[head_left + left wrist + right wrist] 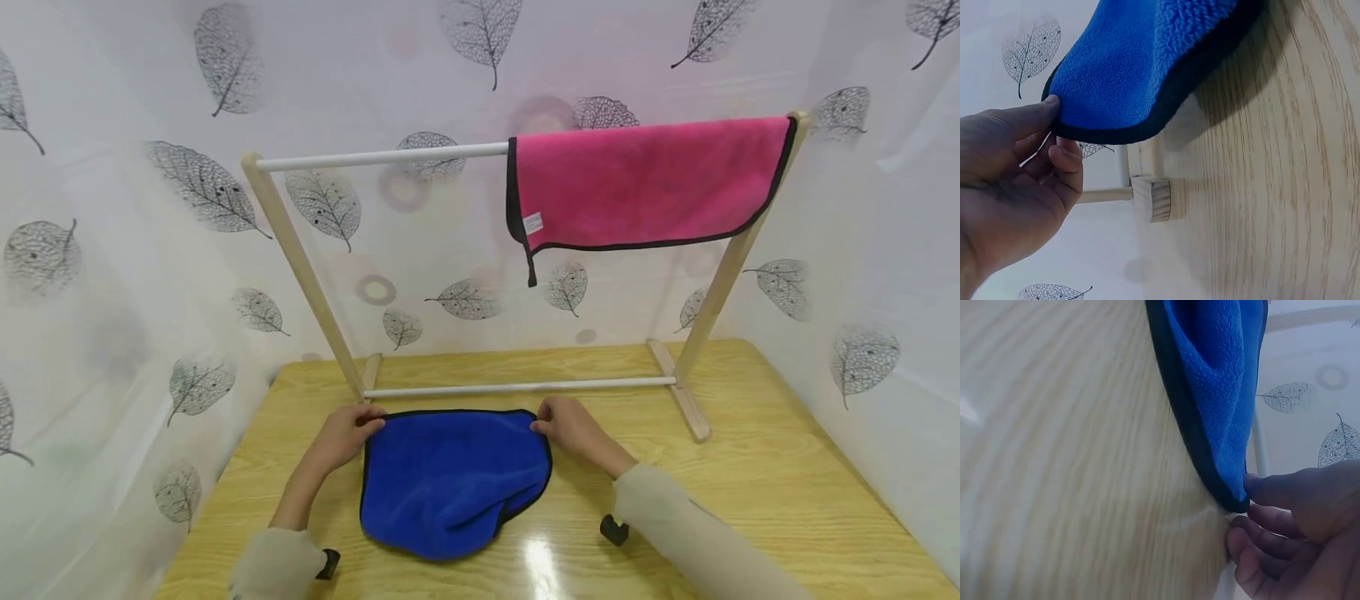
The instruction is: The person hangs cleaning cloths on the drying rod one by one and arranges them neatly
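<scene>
Beige fabric sleeves (pixel 693 525) angle inward; bent-wristed, the left hand (pixel 345 434) and right hand (pixel 573 430) pinch far corners of the black-edged blue fleece cloth (pixel 450 475) between them.

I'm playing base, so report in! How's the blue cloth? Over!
Left fingers, right fingers: pinching blue cloth. It's creased, in front of rack. Maybe in the way: pink cloth over top bar, right side.
</scene>
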A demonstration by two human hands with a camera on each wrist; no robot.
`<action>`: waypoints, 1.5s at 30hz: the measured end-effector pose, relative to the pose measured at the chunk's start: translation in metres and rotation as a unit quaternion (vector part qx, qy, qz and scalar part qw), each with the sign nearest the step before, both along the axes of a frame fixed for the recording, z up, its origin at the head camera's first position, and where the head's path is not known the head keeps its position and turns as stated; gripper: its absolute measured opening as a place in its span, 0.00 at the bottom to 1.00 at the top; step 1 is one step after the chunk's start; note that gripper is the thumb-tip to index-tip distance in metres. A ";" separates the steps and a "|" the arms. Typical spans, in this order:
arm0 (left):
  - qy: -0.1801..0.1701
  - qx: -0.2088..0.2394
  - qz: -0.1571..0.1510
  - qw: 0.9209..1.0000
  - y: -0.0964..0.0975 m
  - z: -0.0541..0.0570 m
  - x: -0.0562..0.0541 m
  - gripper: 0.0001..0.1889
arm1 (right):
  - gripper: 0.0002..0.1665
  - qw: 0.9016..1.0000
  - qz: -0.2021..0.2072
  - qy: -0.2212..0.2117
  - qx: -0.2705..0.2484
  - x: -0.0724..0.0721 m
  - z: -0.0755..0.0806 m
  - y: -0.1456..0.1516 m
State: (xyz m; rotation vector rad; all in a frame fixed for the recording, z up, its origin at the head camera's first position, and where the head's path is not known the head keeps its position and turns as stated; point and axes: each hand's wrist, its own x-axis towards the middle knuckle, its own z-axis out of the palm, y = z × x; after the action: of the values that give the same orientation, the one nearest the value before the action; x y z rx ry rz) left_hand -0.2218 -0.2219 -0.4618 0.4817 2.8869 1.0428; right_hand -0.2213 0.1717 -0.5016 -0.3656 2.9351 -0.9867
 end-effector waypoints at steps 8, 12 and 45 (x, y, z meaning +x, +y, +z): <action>0.007 0.003 0.002 1.000 0.002 -0.002 -0.002 0.10 | 0.09 1.000 0.003 0.028 -0.008 -0.015 -0.003 -0.010; 0.005 0.005 0.006 1.000 0.003 -0.003 -0.001 0.09 | 0.08 1.000 -0.001 0.019 -0.004 -0.017 -0.004 -0.014; -0.005 0.022 0.020 1.000 -0.007 0.012 0.009 0.11 | 0.27 0.993 0.048 0.001 -0.106 0.010 0.034 0.005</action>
State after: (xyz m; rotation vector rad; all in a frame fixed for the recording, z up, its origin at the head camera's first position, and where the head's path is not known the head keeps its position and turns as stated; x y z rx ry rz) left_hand -0.2130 -0.2290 -0.4500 0.4208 2.8818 1.1132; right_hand -0.2114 0.1768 -0.4679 -0.5074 2.7892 -1.2885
